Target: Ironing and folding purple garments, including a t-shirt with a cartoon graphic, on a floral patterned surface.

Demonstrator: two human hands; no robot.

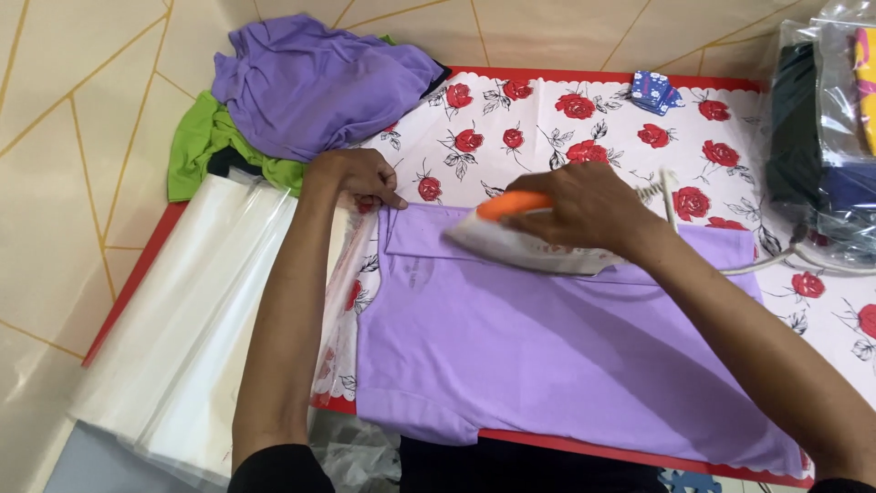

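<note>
While our right hand (584, 215) grips the orange-handled iron (525, 239) on the collar of the lilac shirt (547, 356), our left hand (360, 178) pinches the collar's corner flat. We judge the shirt's body, spread on the rose-printed cloth (584, 119), already smooth and the collar unfinished; a crumpled purple garment (319, 82) waits above. Clear plastic bags (196, 319) lie stacked left; bagged dark clothes (821, 137) sit right.

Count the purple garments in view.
2. One purple shirt lies flat on the rose-print cloth under the iron; one crumpled purple garment sits on the pile at top left. More may be hidden in that pile.
</note>
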